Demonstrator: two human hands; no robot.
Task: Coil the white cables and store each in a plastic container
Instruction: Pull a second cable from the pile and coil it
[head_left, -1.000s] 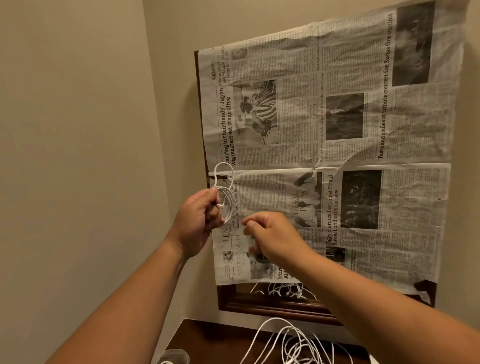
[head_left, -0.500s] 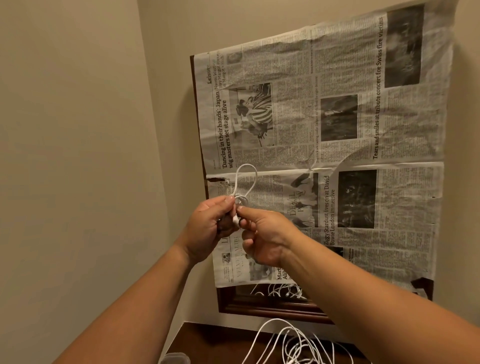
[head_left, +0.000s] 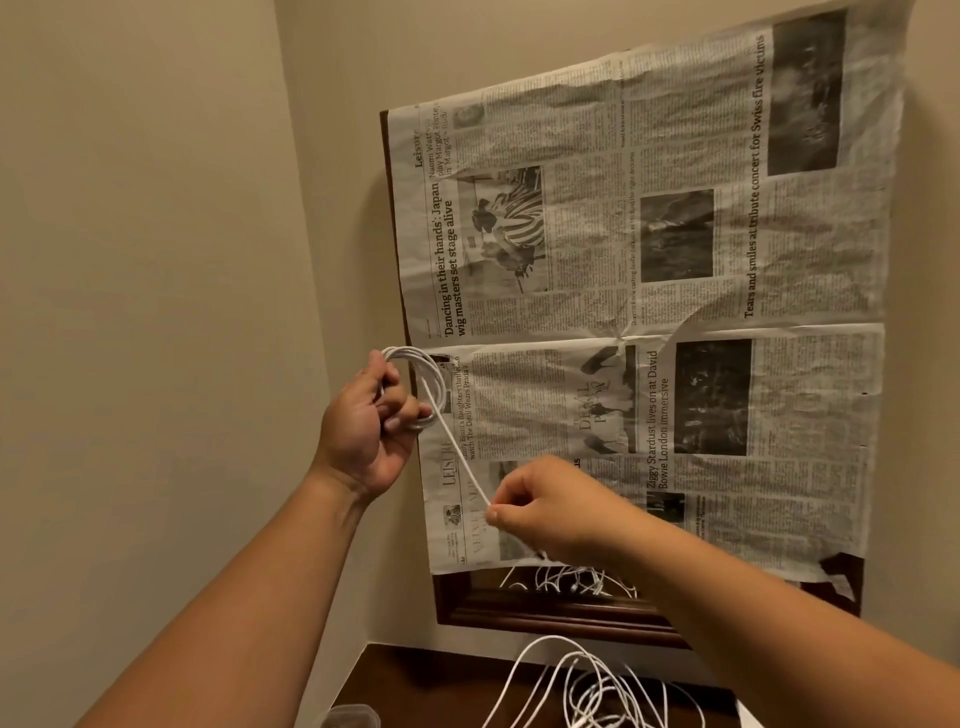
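My left hand (head_left: 371, 431) is raised in front of the wall and grips a small coil of white cable (head_left: 422, 376), whose loops stick out above and to the right of the fingers. A straight stretch of the same cable runs down and right to my right hand (head_left: 550, 506), which pinches it between thumb and fingertips. More loose white cables (head_left: 587, 686) lie in a tangle on the dark wooden table (head_left: 415, 680) below. The lid or rim of a clear plastic container (head_left: 350, 717) peeks in at the bottom edge, left of the tangle.
A newspaper sheet (head_left: 649, 312) covers a dark wood-framed mirror (head_left: 545, 613) on the beige wall; its uncovered lower strip reflects the cables. A bare wall corner stands to the left.
My hands were together at the coil; my right hand has since slid down and right along the cable, drawing a straight length taut. My left hand with the coil shifted slightly left.
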